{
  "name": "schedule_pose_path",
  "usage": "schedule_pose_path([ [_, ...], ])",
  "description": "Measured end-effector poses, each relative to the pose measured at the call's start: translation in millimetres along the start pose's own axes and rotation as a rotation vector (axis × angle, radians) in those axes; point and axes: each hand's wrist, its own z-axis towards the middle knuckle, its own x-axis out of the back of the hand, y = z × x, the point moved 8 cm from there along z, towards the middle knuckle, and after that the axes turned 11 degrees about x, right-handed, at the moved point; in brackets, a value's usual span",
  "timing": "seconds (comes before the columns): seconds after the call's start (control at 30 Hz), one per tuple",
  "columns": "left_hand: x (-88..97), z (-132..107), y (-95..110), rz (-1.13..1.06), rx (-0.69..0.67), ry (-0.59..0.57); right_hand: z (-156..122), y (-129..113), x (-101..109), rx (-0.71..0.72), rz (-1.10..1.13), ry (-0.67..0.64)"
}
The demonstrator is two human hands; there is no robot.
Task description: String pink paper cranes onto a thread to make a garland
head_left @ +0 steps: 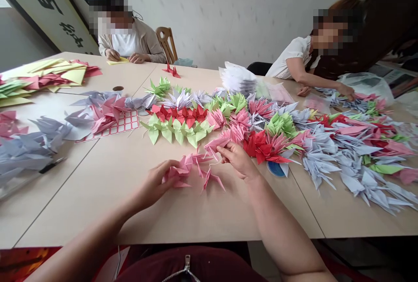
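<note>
A short run of pink paper cranes (pixel 191 169) is hanging loosely on a thin thread, creased wings jutting at sharp angles, just above the bench (pixel 98 203). The left hand (pixel 153 184) is curling around the nearer cranes, fingers bent, while the right hand (pixel 237 160) is pinching a pink wing between thumb and fingertips. Beyond the pink paper cranes, rows of green cranes (pixel 176 131) and red cranes (pixel 178 115) are lying, with lilac-grey cranes (pixel 326 164) heaped to their right.
</note>
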Motion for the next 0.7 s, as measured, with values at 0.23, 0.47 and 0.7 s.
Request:
schedule_pose_path([
  [0.23, 32.0, 2, -21, -0.185, 0.220, 0.077, -1, -8, 1, 0.023, -0.032, -0.060],
  [0.47, 63.4, -4, -5, -0.024, 0.156, 0.150, -3, -6, -7, 0.014, -0.086, -0.148],
  [0.7, 58.1, -4, -22, 0.084, 0.133, 0.062, -7, 5, -11, -0.002, -0.384, -0.187],
])
